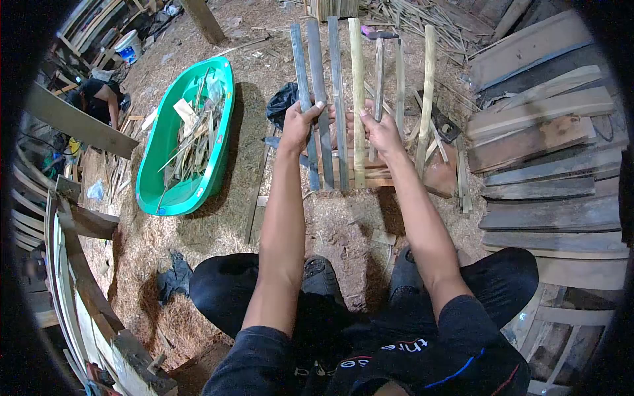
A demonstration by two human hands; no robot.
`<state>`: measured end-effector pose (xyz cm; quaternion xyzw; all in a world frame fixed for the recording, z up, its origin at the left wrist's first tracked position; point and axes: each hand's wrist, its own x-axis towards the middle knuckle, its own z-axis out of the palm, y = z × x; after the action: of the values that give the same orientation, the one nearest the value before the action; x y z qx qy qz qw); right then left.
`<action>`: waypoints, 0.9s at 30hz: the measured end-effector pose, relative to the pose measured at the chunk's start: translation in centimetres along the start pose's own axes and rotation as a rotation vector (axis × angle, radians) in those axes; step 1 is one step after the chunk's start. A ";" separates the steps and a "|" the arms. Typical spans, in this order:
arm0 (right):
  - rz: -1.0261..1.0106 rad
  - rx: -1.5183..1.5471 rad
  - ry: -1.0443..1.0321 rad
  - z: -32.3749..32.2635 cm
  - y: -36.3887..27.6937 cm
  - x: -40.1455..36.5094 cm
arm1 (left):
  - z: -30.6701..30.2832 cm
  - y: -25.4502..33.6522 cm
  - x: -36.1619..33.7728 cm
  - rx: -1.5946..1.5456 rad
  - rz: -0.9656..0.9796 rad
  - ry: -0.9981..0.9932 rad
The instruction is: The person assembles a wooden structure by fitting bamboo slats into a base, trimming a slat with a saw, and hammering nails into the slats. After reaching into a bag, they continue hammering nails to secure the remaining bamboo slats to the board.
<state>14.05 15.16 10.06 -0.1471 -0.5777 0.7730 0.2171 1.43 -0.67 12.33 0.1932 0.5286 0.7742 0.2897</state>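
Several long wooden slats stand in a spaced row before me. My left hand [304, 125] is closed around grey slats at the row's left end, its thumb over a dark grey slat [316, 66]. Beside that is another grey slat [337, 79], with fingertips showing behind it. My right hand [383, 134] has its thumb and fingers on a pale yellowish slat [356, 66]. A shorter stick [379, 66] rises just behind the right hand, and another pale slat [428, 79] stands farther right. The slats' lower ends overlap a low wooden piece [370, 182].
A green plastic tub [227, 99] of wood scraps stands at left. Boards [555, 214] line the right side; a curved wooden frame [79, 297] is at lower left. Another person [99, 99] is bent down at far left. Sawdust and shavings cover the floor [198, 244].
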 end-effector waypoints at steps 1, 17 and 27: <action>0.026 0.023 0.002 0.1 -0.4 -0.1 | -0.1 -0.1 0.2 -0.003 -0.002 -0.003; 0.013 0.003 0.015 0.5 -0.6 0.2 | -0.1 0.0 0.5 0.007 0.002 0.000; 0.066 -0.018 0.020 0.9 -1.8 -0.9 | 0.0 0.0 0.1 -0.028 -0.004 -0.006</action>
<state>14.64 14.39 12.06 -0.1756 -0.5772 0.7730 0.1961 1.34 -0.64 12.33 0.1904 0.5171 0.7804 0.2956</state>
